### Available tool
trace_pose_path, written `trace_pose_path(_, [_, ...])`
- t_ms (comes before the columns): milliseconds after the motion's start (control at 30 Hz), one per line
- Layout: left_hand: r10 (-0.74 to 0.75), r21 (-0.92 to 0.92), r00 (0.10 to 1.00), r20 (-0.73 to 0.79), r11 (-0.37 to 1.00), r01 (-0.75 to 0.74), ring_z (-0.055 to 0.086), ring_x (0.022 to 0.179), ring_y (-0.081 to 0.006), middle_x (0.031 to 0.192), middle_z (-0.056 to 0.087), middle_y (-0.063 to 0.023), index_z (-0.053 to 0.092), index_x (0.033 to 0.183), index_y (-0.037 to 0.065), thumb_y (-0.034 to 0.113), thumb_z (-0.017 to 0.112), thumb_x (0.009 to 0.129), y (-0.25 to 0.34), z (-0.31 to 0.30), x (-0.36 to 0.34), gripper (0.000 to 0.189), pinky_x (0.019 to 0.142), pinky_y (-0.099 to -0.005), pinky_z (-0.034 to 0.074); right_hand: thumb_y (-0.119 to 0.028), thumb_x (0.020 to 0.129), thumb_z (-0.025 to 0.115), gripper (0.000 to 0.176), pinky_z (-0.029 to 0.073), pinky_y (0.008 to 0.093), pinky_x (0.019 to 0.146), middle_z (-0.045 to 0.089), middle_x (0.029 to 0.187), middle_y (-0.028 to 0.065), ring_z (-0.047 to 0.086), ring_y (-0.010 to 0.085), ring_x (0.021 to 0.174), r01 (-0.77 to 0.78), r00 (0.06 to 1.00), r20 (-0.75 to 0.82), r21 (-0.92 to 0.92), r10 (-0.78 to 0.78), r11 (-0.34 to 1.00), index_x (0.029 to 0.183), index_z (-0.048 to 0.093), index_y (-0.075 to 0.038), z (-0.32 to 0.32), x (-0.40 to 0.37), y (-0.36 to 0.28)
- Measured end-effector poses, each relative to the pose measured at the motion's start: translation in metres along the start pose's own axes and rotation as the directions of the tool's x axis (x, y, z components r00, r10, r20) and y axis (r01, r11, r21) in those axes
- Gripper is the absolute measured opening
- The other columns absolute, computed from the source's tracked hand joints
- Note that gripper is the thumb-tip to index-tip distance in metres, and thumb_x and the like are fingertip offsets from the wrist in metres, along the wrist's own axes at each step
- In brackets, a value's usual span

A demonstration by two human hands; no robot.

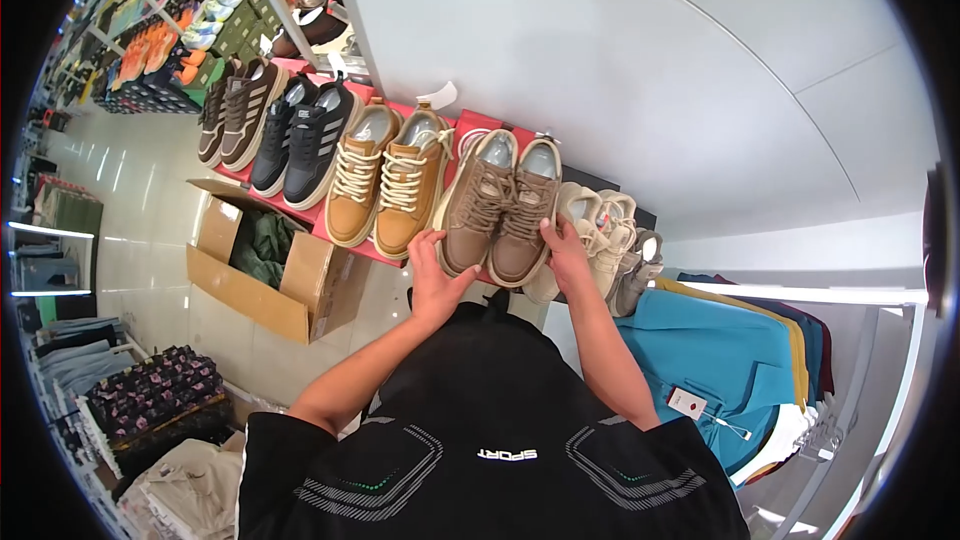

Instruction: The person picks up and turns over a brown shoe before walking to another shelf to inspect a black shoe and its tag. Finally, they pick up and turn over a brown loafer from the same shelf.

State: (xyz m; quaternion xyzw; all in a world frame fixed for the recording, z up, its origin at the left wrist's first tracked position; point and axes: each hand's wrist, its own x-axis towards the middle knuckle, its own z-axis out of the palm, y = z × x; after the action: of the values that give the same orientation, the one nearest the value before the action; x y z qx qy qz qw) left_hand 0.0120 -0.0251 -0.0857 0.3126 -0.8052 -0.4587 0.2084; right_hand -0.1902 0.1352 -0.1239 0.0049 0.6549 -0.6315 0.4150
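A pair of brown lace-up sneakers stands toes toward me on the red shoeboxes (318,222). My left hand (438,285) grips the toe of the left brown sneaker (480,208), its fingers on the outer side and its thumb at the front. Against the outer side of the right brown sneaker (526,225), my right hand (568,258) has its fingers closed in, partly hidden behind the shoe. Tan sneakers (408,180) with cream laces are just left of this pair. To the right, close to my right hand, sit cream sneakers (608,240).
Farther left in the row are black sneakers (318,145) and dark brown sneakers (250,112). An open cardboard box (250,305) with green contents is on the floor. Teal shirts (710,350) hang from a rack at right. A white wall panel (600,60) rises behind the shoes.
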Motion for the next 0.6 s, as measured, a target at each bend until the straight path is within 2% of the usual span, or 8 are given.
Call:
trace_pose_path(100, [-0.03, -0.033, 0.999, 0.044, 0.999, 0.031, 0.039, 0.132, -0.0394, 0.139, 0.036, -0.0205, 0.041, 0.134, 0.004, 0.021, 0.086, 0.075, 0.003, -0.003, -0.005, 0.076, 0.109, -0.0452, 0.039, -0.044, 0.105, 0.054, 0.081, 0.029, 0.0355, 0.118, 0.037, 0.159, 0.0172, 0.039, 0.0249, 0.143, 0.025, 0.974, -0.223, -0.08, -0.043, 0.996, 0.16, 0.016, 0.003, 0.023, -0.023, -0.006])
trace_pose_path(233, [-0.049, -0.061, 0.994, 0.094, 0.997, 0.055, 0.042, 0.131, -0.0398, 0.137, 0.038, -0.0208, 0.041, 0.134, 0.002, 0.023, 0.086, 0.076, -0.009, -0.005, -0.007, 0.077, 0.106, -0.045, 0.042, -0.048, 0.101, 0.06, 0.091, 0.028, 0.0375, 0.119, 0.028, 0.161, 0.0233, 0.031, 0.0299, 0.147, 0.16, 0.976, -0.149, -0.004, -0.159, 0.987, 0.159, 0.014, 0.004, 0.04, -0.032, -0.005])
trace_pose_path(300, [-0.066, -0.08, 0.992, 0.108, 0.994, 0.075, 0.042, 0.13, -0.0401, 0.138, 0.038, -0.0213, 0.041, 0.134, 0.002, 0.024, 0.086, 0.076, -0.015, -0.005, -0.006, 0.077, 0.106, -0.0453, 0.042, -0.051, 0.091, 0.071, 0.106, 0.028, 0.0416, 0.119, 0.021, 0.158, 0.0309, 0.026, 0.0389, 0.148, 0.118, 0.951, -0.213, -0.417, -0.223, 0.901, 0.158, 0.012, 0.007, 0.04, -0.025, -0.001])
trace_pose_path(333, [0.008, -0.035, 0.997, 0.07, 0.999, -0.006, 0.044, 0.128, -0.0406, 0.138, 0.04, -0.0214, 0.042, 0.134, 0.001, 0.024, 0.086, 0.076, -0.014, -0.007, -0.007, 0.076, 0.105, -0.0459, 0.042, -0.051, 0.091, 0.071, 0.106, 0.028, 0.0416, 0.119, 0.021, 0.158, 0.0309, 0.026, 0.0389, 0.148, 0.117, 0.952, -0.209, -0.421, -0.222, 0.899, 0.158, 0.012, 0.007, 0.043, -0.025, 0.002])
trace_pose_path(367, [0.083, 0.014, 0.996, 0.037, 0.996, -0.083, 0.046, 0.126, -0.041, 0.138, 0.041, -0.0216, 0.044, 0.133, 0.0, 0.025, 0.086, 0.076, -0.013, -0.008, -0.009, 0.075, 0.105, -0.0464, 0.042, -0.05, 0.086, 0.076, 0.112, 0.027, 0.0433, 0.119, 0.021, 0.155, 0.0333, 0.026, 0.0429, 0.146, 0.118, 0.926, -0.236, -0.558, -0.293, 0.821, 0.158, 0.012, 0.008, 0.046, -0.027, 0.006])
trace_pose_path(400, [0.08, 0.013, 0.996, 0.033, 0.997, -0.08, 0.046, 0.126, -0.041, 0.138, 0.041, -0.0216, 0.044, 0.133, 0.0, 0.025, 0.086, 0.076, -0.012, -0.012, -0.008, 0.075, 0.105, -0.0464, 0.042, -0.049, 0.081, 0.081, 0.118, 0.027, 0.045, 0.119, 0.02, 0.152, 0.0356, 0.026, 0.0468, 0.144, 0.11, 0.895, -0.25, -0.681, -0.37, 0.724, 0.157, 0.011, 0.009, 0.051, -0.029, 0.006])
trace_pose_path(467, [0.119, 0.126, 0.991, 0.063, 0.984, -0.126, 0.049, 0.124, -0.0409, 0.138, 0.046, -0.0212, 0.047, 0.133, 0.0, 0.026, 0.086, 0.076, -0.011, -0.019, -0.006, 0.074, 0.104, -0.0473, 0.043, -0.047, 0.081, 0.081, 0.117, 0.027, 0.0454, 0.119, 0.022, 0.151, 0.0348, 0.028, 0.0473, 0.142, 0.134, 0.882, -0.231, -0.711, -0.41, 0.69, 0.156, 0.011, 0.01, 0.055, -0.036, 0.007])
trace_pose_path(600, [0.122, 0.15, 0.989, 0.079, 0.98, -0.132, 0.048, 0.126, -0.0388, 0.136, 0.05, -0.0195, 0.051, 0.131, 0.002, 0.027, 0.086, 0.077, -0.01, -0.027, -0.007, 0.069, 0.104, -0.046, 0.042, -0.043, 0.081, 0.082, 0.114, 0.029, 0.0462, 0.118, 0.024, 0.15, 0.0346, 0.031, 0.0478, 0.14, 0.171, 0.861, -0.192, -0.762, -0.47, 0.625, 0.155, 0.013, 0.011, 0.056, -0.038, 0.008])
